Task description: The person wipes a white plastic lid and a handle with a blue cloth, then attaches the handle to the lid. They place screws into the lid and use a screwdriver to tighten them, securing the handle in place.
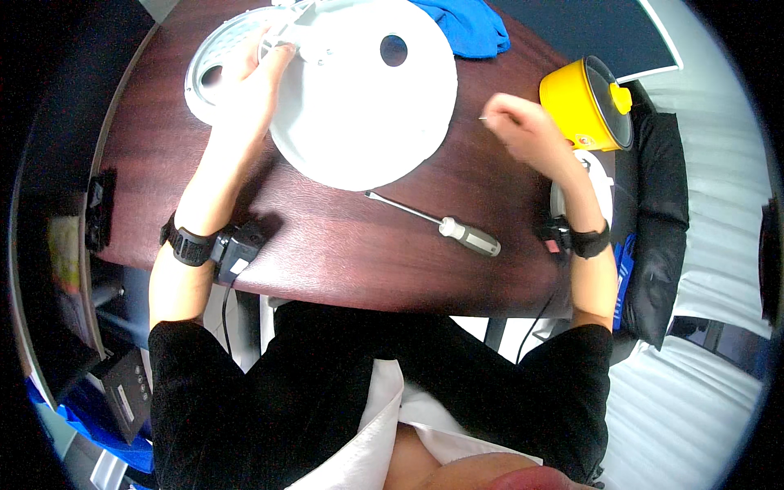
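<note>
A large white round plastic disc (367,114) with a dark round hole lies at the far middle of the table. My left hand (255,86) is at its left edge, fingers closed on a slim white plastic piece (287,31) whose far end blends into the disc. Partly behind that hand is a second white round part (202,69) with small perforations. To the right, my right hand (527,131) is raised off the disc in a pinch; a tiny pale thing shows at the fingertips, too small to name. Nearer me lies a flat-tipped screwdriver (469,235) with a grey-white handle.
A yellow pot (572,102) with a dark lid stands at the far right. A white round object (603,181) sits partly under my right forearm. Blue cloth (469,33) lies behind the disc. Wrist straps with small black boxes and cables are on both forearms.
</note>
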Tool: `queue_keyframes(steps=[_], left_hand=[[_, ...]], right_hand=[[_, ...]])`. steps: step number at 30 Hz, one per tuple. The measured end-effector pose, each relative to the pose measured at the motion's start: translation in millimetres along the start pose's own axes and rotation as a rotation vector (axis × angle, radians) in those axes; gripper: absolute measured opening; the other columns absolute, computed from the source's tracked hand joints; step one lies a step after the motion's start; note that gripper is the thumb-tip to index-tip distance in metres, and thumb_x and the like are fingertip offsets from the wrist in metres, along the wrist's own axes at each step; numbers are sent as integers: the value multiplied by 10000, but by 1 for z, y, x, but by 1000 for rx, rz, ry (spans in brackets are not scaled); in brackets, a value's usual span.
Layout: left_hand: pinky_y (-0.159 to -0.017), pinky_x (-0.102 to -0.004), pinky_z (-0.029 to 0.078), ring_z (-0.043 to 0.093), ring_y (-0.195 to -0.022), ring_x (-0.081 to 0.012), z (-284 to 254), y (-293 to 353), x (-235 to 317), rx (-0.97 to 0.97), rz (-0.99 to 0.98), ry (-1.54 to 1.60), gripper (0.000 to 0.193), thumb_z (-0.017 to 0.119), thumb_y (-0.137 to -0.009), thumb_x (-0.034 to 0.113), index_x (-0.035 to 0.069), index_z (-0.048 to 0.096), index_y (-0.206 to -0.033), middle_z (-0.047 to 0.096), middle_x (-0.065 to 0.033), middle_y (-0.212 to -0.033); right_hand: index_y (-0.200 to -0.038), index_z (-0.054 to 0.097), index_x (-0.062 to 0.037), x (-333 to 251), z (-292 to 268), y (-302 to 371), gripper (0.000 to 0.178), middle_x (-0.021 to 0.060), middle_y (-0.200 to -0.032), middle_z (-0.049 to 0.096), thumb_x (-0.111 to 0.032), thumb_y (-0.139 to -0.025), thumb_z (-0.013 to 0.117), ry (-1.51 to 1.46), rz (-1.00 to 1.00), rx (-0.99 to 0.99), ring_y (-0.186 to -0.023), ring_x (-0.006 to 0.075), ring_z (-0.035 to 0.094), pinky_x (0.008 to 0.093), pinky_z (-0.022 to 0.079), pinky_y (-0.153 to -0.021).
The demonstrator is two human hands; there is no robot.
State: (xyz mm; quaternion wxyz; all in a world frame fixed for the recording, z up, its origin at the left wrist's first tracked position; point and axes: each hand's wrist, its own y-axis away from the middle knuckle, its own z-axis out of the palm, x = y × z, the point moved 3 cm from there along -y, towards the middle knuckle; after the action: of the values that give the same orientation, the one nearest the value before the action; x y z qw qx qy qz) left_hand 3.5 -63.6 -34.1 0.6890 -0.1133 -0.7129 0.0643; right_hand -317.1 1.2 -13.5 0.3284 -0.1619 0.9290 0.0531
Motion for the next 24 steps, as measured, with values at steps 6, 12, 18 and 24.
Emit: queue_keyframes(steps=[6, 12, 18, 24], left_hand=[[-840, -243, 441, 580, -947, -117, 1, 0, -2, 45, -55, 45, 359, 538, -925, 170, 28, 564, -1254, 644, -60, -1047], [-823, -242, 446, 580, -920, -105, 5, 3, 5, 30, -79, 91, 359, 534, -927, 169, 27, 559, -1256, 644, -51, -1033], [-826, -244, 446, 581, -919, -108, 4, 3, 2, 6, -49, 95, 384, 533, -926, 170, 5, 536, -1272, 643, -61, -1035], [-840, -246, 443, 583, -936, -124, 4, 4, 4, 51, -49, 79, 402, 551, -916, 170, -7, 529, -1276, 642, -76, -1046]], right_hand=[[-904, 598, 4, -20, 52, -29, 159, 10, -634, 494, -154, -916, 600, -79, -24, -28, -599, 61, 423, 246, 377, -554], [-914, 612, -20, -31, 56, -33, 157, 93, -598, 459, -176, -901, 612, 102, -90, 12, -527, 128, 416, 292, 378, -523], [-935, 665, -83, -28, 57, -34, 205, 133, -651, 602, -269, -871, 607, 120, -56, 11, -616, 314, 624, 398, 472, -570], [-923, 665, -70, -22, 59, -40, 186, 144, -685, 631, -238, -872, 604, 28, -50, 19, -632, 305, 640, 382, 483, -587]])
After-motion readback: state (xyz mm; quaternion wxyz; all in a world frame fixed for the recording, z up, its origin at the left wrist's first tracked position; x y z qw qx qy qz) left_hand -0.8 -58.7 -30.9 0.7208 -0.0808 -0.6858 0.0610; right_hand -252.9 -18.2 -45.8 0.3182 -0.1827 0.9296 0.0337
